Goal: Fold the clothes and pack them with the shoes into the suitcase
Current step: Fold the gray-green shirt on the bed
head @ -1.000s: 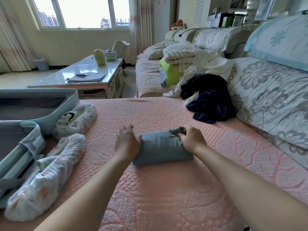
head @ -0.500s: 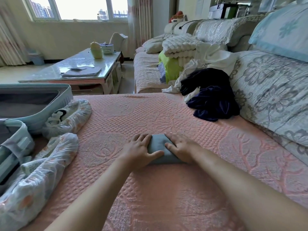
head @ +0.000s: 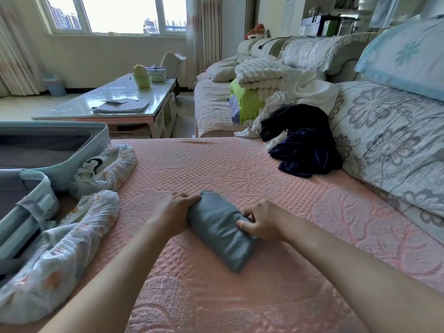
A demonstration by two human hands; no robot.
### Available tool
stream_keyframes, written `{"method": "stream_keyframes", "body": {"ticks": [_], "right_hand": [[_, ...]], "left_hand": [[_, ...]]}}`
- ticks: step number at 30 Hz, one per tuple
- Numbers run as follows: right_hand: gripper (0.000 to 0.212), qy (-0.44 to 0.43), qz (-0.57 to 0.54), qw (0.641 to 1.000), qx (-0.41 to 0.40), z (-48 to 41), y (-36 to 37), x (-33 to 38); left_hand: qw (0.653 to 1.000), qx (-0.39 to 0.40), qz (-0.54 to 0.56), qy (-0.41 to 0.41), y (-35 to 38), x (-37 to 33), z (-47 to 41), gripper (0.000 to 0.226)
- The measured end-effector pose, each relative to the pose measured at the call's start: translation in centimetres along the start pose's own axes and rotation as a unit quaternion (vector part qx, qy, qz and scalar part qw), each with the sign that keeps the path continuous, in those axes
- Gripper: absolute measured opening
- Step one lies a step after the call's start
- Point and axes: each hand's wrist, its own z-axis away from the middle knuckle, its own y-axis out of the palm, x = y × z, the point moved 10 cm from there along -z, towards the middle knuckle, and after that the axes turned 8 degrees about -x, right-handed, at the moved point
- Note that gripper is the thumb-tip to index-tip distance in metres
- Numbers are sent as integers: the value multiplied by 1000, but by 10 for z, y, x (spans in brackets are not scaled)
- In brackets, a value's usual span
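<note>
My left hand (head: 171, 212) grips the far end of the grey bundle (head: 218, 230), fingers curled over its rounded top edge. My right hand (head: 262, 221) pinches the bundle's right side, thumb on top and fingers tucked against the folds. The bundle is a smooth, matte cloth folded into a plump oblong. It lies slantwise between my 2 hands, and its near corner points toward me.

It rests on the pink sofa cover (head: 240, 296), a quilted fabric with a waffle grain and raised coral and flower patterns.

To my left, the pale blue suitcase (head: 72, 162) lies open, a hard ribbed shell with grey lining. Just beside it are 2 shoes, each in a thin, crinkly, translucent cover: the far shoe (head: 105, 169) touches the suitcase wall, and the near shoe (head: 60, 248) lies closer to me.

Well apart to my right, a crumpled heap of dark clothes (head: 305, 150) with a velvety sheen sits against the grey floral back cushion (head: 389, 140). White garments (head: 310, 90) lie rumpled behind it.
</note>
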Motion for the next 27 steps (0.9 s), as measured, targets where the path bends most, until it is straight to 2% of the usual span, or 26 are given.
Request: {"method": "stream_keyframes", "body": {"ticks": [2,4,5,7,10,12,15,19,21,23,25,27], "right_hand": [[48,-7,63,998,-1,10,-7,16],[45,-9,169,984,-54,10,-20,29],[43,-8,182,979,-88,7,-27,35],[46,-15,122,985,-122,0,-29,47],[62,-19,5,998,-60,-12,1,59],[63,-21,-39,999,-31,-18,26,63],[62,-19,-97,994,-52,-22,38,60],[60,-46,-104,991,-77,-16,32,62],[58,-59,-120,987,-89,-11,27,62],[53,-67,-157,979,-108,-6,17,60],[49,-63,-216,963,-147,-3,2,56],[63,-27,-285,944,-167,-2,-11,47]], "left_hand": [[999,-9,27,-31,-3,9,6,59],[995,-21,61,-82,-7,17,13,62],[990,-34,76,-113,-10,20,17,62],[975,-68,117,-178,-16,25,28,54],[937,-73,206,-272,-10,19,43,39],[908,-60,271,-314,4,10,45,51],[844,-75,380,-371,25,9,40,70],[739,-114,504,-433,37,20,35,73],[712,-121,539,-433,37,23,28,67],[718,-115,549,-411,30,25,20,49],[734,-106,553,-379,19,26,15,42],[749,-98,564,-334,1,27,13,41]]}}
